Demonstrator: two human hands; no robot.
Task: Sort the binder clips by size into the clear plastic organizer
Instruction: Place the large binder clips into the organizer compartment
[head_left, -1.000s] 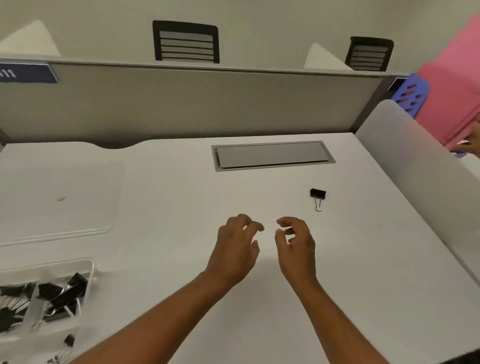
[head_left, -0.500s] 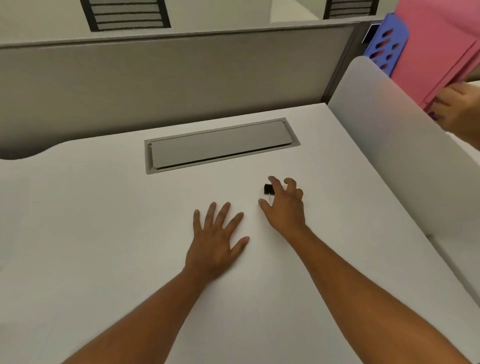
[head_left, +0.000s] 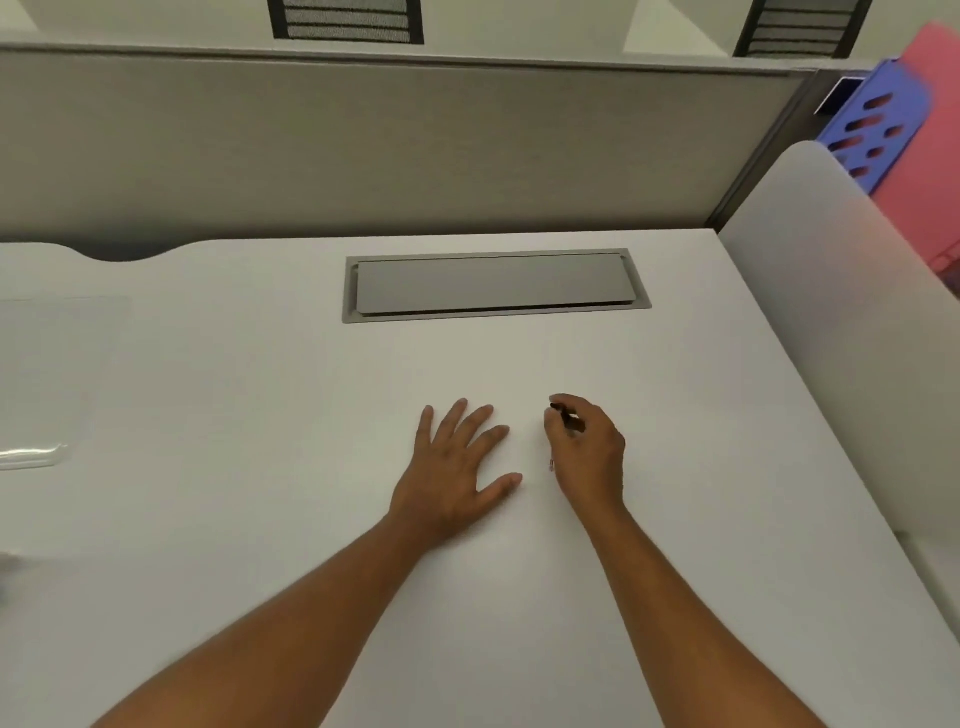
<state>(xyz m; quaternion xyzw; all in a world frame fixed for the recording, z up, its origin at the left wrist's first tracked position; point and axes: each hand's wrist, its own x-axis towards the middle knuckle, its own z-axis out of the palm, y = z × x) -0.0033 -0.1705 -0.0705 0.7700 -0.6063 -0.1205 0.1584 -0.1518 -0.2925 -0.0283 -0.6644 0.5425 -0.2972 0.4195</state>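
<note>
Head view — looks down and forward, close over the desk (head_left: 260, 415).

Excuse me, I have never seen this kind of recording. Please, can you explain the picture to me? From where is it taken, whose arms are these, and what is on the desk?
There is no machine here. A person wears a wide-angle camera on the head, so the one picture looks forward and down at that person's own two bare arms.

The left hand lies flat on the white desk, fingers spread, holding nothing. The right hand has its fingers curled in a grip around a small black binder clip; only part of the clip shows, with a bit of its wire handle below the thumb.

Further back, a grey cable hatch is set into the desk. A clear plastic edge shows at the far left; what it belongs to cannot be told. Grey partition walls stand behind and to the right.
</note>
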